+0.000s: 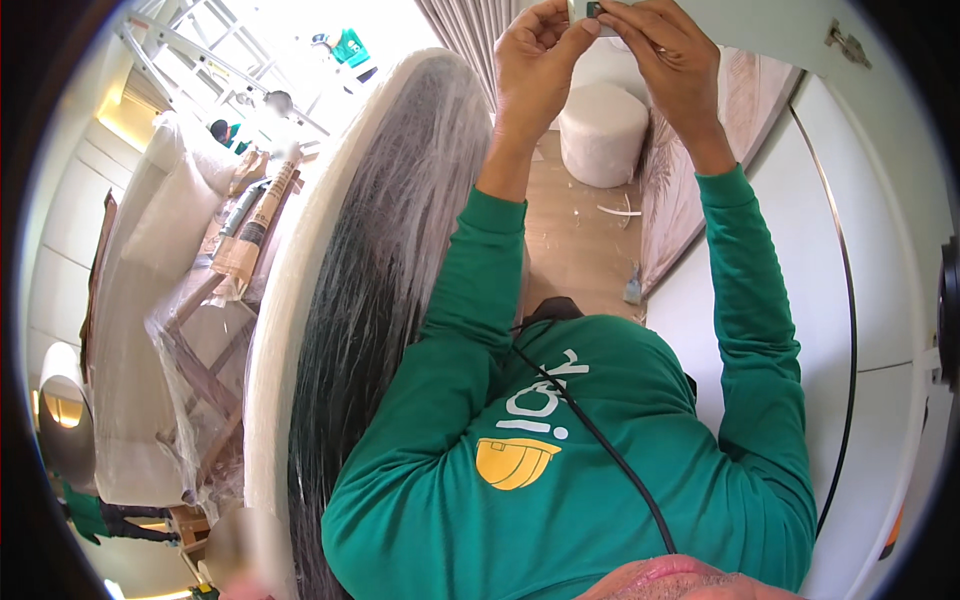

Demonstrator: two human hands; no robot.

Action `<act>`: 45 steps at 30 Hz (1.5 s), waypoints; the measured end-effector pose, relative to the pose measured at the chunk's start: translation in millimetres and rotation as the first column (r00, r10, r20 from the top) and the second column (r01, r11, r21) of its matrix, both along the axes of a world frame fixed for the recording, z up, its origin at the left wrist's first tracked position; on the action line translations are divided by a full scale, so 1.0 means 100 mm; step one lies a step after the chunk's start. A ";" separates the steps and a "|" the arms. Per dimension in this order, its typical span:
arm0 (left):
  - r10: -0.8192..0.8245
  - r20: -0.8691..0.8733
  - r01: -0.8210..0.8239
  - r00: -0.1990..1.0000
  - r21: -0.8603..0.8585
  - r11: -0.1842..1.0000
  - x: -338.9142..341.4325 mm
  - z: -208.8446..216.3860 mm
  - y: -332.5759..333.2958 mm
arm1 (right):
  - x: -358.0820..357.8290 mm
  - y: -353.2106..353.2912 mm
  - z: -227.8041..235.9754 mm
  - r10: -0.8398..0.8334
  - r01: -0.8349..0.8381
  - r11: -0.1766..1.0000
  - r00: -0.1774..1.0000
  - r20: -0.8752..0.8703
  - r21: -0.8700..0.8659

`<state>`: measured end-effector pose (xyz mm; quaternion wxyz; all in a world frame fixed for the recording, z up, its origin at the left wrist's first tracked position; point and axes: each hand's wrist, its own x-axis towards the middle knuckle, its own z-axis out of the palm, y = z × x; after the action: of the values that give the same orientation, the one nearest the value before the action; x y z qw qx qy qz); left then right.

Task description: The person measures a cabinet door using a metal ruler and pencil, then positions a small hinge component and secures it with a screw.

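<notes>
Both my arms are raised, and the hands meet at the upper edge of the head view. A small dark green piece (593, 9) shows between the fingertips, cut off by the edge of the picture, so its kind is unclear. My left hand (540, 75) has its thumb and fingers closed together just left of the piece. From the other side my right hand (672, 62) pinches at it with thumb and forefinger. Beside the right hand is a pale panel (770, 22) with a metal hinge (849, 45) on it.
A large plastic-wrapped padded piece (400, 200) stands close on my left. Ahead, a round white pouf (603, 135) rests on the wooden floor (570, 250). White wall panels (770, 270) run along my right. Ladders (210, 60) and co-workers in green are farther off left.
</notes>
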<state>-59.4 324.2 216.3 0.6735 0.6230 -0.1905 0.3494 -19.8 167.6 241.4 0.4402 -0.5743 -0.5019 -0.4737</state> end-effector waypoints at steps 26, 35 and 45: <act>-0.057 0.095 0.065 0.994 -0.091 0.994 -0.10 -0.04 -0.12 | -0.07 -0.01 -0.12 0.232 -0.224 0.972 0.957 -0.176 0.065; 0.117 0.055 -0.118 0.992 0.033 0.992 -0.06 -0.04 -0.06 | -0.02 0.02 -0.09 0.219 -0.216 0.975 0.973 -0.076 0.056; 0.065 0.143 -0.060 0.988 -0.040 0.997 0.06 -0.11 -0.09 | 0.04 0.00 -0.09 0.076 -0.073 0.997 0.993 -0.088 0.035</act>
<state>-53.0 315.5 205.6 0.6576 0.5899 -0.2129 0.4175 -15.7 167.5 232.3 0.4887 -0.5688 -0.4951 -0.4387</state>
